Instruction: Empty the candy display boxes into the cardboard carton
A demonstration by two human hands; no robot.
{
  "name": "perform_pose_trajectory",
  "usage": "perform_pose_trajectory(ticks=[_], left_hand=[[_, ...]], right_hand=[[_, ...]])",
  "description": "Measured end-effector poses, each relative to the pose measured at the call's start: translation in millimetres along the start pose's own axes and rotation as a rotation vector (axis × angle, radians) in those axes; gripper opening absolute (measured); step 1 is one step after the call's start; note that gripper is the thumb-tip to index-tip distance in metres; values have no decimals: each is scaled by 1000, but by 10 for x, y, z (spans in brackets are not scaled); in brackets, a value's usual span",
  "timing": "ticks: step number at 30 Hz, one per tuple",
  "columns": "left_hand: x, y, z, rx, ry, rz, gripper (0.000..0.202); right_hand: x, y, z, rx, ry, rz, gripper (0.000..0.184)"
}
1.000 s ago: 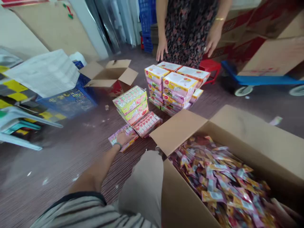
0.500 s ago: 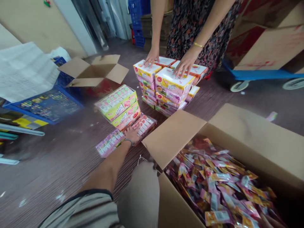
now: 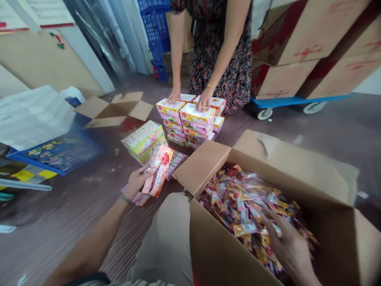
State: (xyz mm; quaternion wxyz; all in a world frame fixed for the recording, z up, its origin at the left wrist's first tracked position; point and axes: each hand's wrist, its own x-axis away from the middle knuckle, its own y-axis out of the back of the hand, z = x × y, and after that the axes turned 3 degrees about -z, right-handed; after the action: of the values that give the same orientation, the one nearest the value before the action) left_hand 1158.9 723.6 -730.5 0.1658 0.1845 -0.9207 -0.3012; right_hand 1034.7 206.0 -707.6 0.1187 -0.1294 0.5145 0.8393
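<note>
My left hand (image 3: 137, 180) grips a small orange-pink display box (image 3: 158, 171) with a red fruit print, tilted up off the floor. Behind it are stacked green boxes (image 3: 145, 139) and a pink box (image 3: 177, 161) of wrapped pieces; a purple box (image 3: 140, 199) lies partly hidden under my hand. On the right, a large open carton (image 3: 226, 238) is filled with small pink and orange wrapped packets (image 3: 238, 194). Over these packets my right hand (image 3: 285, 236) is spread, fingers apart and somewhat blurred; whether it touches them I cannot tell.
Across from me a person rests both hands (image 3: 204, 99) on stacked white-topped boxes (image 3: 196, 119). An open empty carton (image 3: 116, 111) stands behind left, near a blue crate (image 3: 59, 153). Big cartons (image 3: 285, 79) sit on a blue trolley (image 3: 300, 102) at the back right.
My left hand has lifted the orange-pink box from the floor group and tilted it. My right hand has come into clear view above the packets. The whole view has shifted.
</note>
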Motion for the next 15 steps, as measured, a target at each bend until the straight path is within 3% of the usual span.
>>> perform_pose_trajectory(ticks=[3,5,7,9,11,13,15], left_hand=[[208,34,-851,-85,-268,150,69],[464,-166,-1390,-91,-464,315,71],[803,-491,-1782,-76,-603,481,68],[1161,-837,-1985,-61,-690,651,61],[1452,-1120,-2032,-74,-707,809,57],[1618,-1308,-1994,-117,-650,932,63],[1652,-1418,-1938,-111,-559,1012,65]], right_hand=[[-130,46,494,-30,354,-134,28],[-177,124,764,-24,509,-189,32],[-177,213,942,11,589,-153,37],[-134,299,1024,67,597,-36,36],[-55,375,1039,139,555,134,24],[41,442,1019,210,502,272,10],[133,504,979,224,484,326,6]])
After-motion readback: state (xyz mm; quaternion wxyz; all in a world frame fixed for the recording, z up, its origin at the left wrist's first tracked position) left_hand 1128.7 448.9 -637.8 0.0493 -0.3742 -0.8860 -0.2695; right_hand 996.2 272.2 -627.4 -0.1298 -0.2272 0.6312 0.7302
